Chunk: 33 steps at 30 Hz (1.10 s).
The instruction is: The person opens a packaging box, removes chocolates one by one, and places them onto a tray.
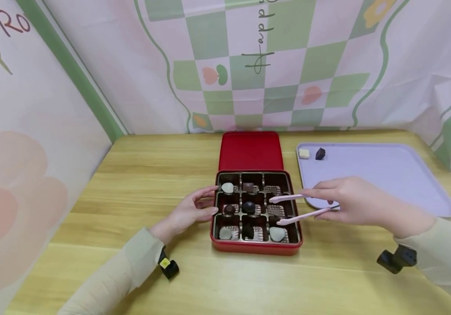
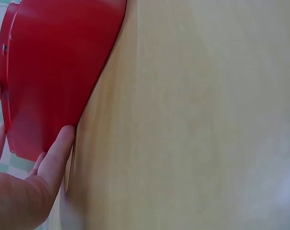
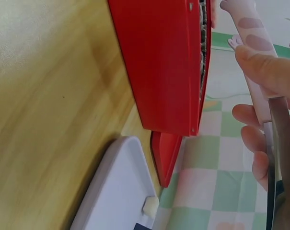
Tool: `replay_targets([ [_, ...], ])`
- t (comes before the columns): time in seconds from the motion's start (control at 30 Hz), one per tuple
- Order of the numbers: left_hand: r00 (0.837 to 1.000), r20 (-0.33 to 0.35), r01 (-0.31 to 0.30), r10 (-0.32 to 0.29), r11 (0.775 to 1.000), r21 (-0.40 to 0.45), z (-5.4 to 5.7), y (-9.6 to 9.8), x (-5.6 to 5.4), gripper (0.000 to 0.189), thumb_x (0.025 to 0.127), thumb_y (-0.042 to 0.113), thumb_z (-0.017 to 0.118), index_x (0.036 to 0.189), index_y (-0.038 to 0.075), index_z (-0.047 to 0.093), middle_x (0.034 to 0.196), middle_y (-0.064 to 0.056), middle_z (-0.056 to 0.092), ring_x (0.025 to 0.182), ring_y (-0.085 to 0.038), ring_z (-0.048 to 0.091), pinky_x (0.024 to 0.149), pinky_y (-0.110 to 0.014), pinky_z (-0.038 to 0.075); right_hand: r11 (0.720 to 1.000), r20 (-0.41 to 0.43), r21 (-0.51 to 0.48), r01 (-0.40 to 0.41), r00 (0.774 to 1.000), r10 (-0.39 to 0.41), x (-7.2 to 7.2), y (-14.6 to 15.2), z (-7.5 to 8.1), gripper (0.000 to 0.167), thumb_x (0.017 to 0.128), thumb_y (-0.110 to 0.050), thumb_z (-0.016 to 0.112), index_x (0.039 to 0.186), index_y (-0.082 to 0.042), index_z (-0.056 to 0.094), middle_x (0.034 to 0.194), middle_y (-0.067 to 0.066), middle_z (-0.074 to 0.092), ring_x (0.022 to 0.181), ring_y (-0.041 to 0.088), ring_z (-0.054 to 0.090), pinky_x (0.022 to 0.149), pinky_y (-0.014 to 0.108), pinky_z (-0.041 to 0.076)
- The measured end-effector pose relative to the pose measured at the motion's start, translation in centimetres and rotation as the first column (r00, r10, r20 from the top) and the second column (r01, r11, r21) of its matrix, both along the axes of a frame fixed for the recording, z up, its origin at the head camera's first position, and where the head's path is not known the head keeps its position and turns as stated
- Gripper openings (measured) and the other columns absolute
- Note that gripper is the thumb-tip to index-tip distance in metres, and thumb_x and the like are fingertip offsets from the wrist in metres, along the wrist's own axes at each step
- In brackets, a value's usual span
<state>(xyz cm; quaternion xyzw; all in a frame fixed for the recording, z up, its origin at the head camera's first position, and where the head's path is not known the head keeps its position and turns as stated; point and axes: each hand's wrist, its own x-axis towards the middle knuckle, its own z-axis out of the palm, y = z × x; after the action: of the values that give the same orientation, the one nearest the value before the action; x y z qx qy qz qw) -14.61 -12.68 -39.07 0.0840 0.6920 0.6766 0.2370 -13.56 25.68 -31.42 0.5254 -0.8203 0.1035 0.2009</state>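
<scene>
A red tin box [image 1: 255, 248] with a dark divided insert stands on the table. White, brown and black chocolates lie in its compartments, among them a white one [image 1: 227, 187], a round black one [image 1: 248, 207] and a pale one [image 1: 277, 234] at the front right. My left hand [image 1: 192, 210] rests against the box's left side, fingertips at the rim and extended fingers along the red wall. My right hand [image 1: 347, 201] holds pink tongs [image 1: 288, 198] by their arms. The tongs' two tips are spread apart over the right column of compartments.
The red lid [image 1: 251, 151] lies behind the box. To the right is a lilac tray [image 1: 383, 175] with a white chocolate [image 1: 304, 154] and a dark chocolate [image 1: 320, 153] in its far left corner. A patterned cloth [image 1: 245, 96] hangs behind the wooden table [image 1: 150, 175].
</scene>
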Motion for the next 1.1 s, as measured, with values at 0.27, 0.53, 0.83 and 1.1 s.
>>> replay_targets([
  [0.27, 1.000, -0.002, -0.010, 0.010, 1.000, 0.003, 0.1, 0.1, 0.0, 0.066, 0.086, -0.003, 0.062, 0.145, 0.010, 0.036, 0.142, -0.021, 0.037, 0.124, -0.033, 0.045, 0.091, -0.039, 0.055, 0.999, 0.035, 0.050, -0.015, 0.999, 0.013, 0.3, -0.7, 0.2, 0.056, 0.062, -0.031, 0.084, 0.113, -0.013, 0.069, 0.089, -0.002, 0.071, 0.071, 0.009, 0.064, 0.058, 0.027, 0.057],
  [0.53, 1.000, 0.004, -0.012, 0.012, 1.000, -0.005, 0.3, 0.2, 0.1, 0.066, 0.086, -0.003, 0.062, 0.145, 0.011, 0.036, 0.142, -0.021, 0.037, 0.124, -0.033, 0.045, 0.091, -0.039, 0.055, 0.994, 0.082, 0.098, -0.054, 0.996, 0.046, 0.2, -0.9, 0.2, 0.057, 0.059, -0.023, 0.084, 0.113, -0.014, 0.068, 0.086, -0.003, 0.070, 0.068, 0.007, 0.062, 0.056, 0.024, 0.055],
  [0.83, 1.000, 0.007, -0.020, 0.020, 1.000, -0.018, 0.2, 0.1, 0.1, 0.066, 0.086, -0.002, 0.062, 0.145, 0.012, 0.036, 0.142, -0.021, 0.037, 0.124, -0.033, 0.045, 0.090, -0.039, 0.055, 0.992, 0.117, 0.116, -0.053, 0.992, 0.039, 0.1, -1.0, 0.3, 0.055, 0.059, -0.023, 0.085, 0.112, -0.013, 0.069, 0.081, -0.007, 0.066, 0.060, -0.003, 0.050, 0.049, 0.017, 0.047],
  [1.1, 0.999, 0.011, -0.032, 0.032, 0.999, -0.022, 0.1, 0.2, 0.1, 0.065, 0.086, -0.002, 0.062, 0.145, 0.012, 0.038, 0.141, -0.020, 0.037, 0.121, -0.029, 0.046, 0.090, -0.039, 0.055, 0.988, 0.109, 0.147, -0.046, 0.994, 0.030, 0.0, -1.2, 0.6, 0.053, 0.058, -0.023, 0.085, 0.108, -0.013, 0.071, 0.076, -0.011, 0.063, 0.060, -0.004, 0.048, 0.049, 0.019, 0.047],
])
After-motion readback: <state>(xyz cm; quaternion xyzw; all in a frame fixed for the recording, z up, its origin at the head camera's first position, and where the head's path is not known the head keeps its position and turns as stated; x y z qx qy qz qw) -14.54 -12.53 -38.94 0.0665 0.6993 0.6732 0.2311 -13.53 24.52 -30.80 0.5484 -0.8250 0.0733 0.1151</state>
